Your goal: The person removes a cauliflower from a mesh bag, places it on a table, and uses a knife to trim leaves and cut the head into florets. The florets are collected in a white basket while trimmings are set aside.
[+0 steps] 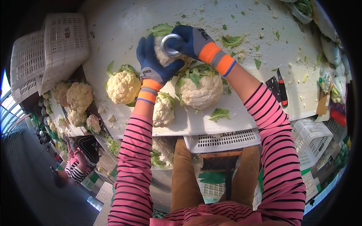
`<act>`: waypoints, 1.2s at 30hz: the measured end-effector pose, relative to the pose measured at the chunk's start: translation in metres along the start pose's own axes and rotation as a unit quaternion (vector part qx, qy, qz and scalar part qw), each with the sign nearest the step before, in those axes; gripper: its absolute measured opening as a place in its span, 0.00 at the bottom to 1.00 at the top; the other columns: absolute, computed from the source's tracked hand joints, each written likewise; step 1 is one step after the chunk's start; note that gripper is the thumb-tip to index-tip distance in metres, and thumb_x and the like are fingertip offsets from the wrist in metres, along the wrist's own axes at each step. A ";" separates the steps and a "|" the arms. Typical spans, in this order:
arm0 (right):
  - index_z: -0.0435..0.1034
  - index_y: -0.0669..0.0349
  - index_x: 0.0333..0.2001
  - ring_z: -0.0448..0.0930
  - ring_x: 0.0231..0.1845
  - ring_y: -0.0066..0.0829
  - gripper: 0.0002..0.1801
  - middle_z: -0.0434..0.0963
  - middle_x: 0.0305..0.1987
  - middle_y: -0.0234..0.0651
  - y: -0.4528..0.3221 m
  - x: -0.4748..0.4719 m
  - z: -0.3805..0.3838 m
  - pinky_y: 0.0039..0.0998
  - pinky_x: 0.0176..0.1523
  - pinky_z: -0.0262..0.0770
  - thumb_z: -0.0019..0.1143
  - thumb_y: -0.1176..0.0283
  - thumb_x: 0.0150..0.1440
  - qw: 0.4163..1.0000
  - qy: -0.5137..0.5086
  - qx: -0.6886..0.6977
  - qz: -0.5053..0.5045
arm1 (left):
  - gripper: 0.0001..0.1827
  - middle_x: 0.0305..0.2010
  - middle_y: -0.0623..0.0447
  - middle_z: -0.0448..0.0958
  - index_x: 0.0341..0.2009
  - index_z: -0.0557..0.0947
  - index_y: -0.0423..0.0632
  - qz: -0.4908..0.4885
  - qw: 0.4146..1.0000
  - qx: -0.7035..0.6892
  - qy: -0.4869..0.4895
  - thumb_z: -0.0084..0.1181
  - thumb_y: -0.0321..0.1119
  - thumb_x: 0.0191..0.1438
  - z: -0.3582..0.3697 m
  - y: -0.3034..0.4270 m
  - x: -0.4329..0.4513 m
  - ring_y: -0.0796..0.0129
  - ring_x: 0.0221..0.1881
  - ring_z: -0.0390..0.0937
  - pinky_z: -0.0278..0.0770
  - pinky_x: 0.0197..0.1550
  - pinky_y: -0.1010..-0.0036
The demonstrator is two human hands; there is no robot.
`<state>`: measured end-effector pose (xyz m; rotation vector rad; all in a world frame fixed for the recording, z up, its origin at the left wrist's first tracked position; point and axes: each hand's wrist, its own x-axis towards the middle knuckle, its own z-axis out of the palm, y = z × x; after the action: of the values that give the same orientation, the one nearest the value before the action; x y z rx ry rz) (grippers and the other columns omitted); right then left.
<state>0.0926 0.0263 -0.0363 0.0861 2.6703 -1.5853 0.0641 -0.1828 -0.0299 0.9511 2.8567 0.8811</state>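
My left hand (155, 60), in a blue and grey glove with an orange cuff, is spread around the side of a cauliflower head (162, 57) on the white table (118, 42). A round metal ring tool (163, 45) is gripped in my right hand (190, 41), gloved the same way. The ring is over the top of that cauliflower; whether it cuts in, I cannot tell. Nearer to me lie a yellowish cauliflower (123, 87), a large leafy one (201, 91) and a smaller one (164, 110) partly behind my left forearm.
Right of my right forearm lies a tool with a black and red handle (282, 89) beside a dark flat piece (273, 86). Leaf scraps (232, 40) litter the table. White plastic crates (63, 53) stand left; another crate (223, 142) sits under the front edge. A co-worker (76, 168) is at lower left.
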 end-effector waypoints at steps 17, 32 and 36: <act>0.75 0.61 0.46 0.80 0.48 0.44 0.25 0.81 0.45 0.45 0.111 -0.094 -0.001 0.37 0.54 0.73 0.60 0.52 0.52 0.926 0.132 0.054 0.349 | 0.66 0.69 0.31 0.52 0.67 0.59 0.42 -0.107 0.993 -0.012 0.047 0.75 0.63 0.27 0.011 0.004 -0.002 0.36 0.68 0.52 0.56 0.68 0.53; 0.71 0.53 0.51 0.77 0.48 0.47 0.20 0.73 0.52 0.45 0.089 -0.313 -0.049 0.42 0.53 0.72 0.60 0.64 0.54 0.932 0.227 -0.173 0.223 | 0.59 0.69 0.38 0.55 0.68 0.59 0.42 -0.152 0.985 -0.079 0.005 0.74 0.57 0.38 -0.033 -0.058 -0.012 0.48 0.70 0.54 0.53 0.70 0.60; 0.70 0.54 0.51 0.74 0.49 0.48 0.22 0.75 0.47 0.42 0.119 -0.361 -0.121 0.45 0.54 0.69 0.59 0.68 0.50 0.812 0.253 -0.393 0.351 | 0.55 0.64 0.37 0.64 0.64 0.63 0.35 -0.191 0.971 -0.142 0.036 0.78 0.50 0.37 -0.014 -0.062 -0.021 0.52 0.66 0.62 0.58 0.69 0.61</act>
<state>0.4602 0.1788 -0.0618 1.4139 2.8287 -0.2011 0.0442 -0.2426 -0.0536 0.3310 2.7208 1.2423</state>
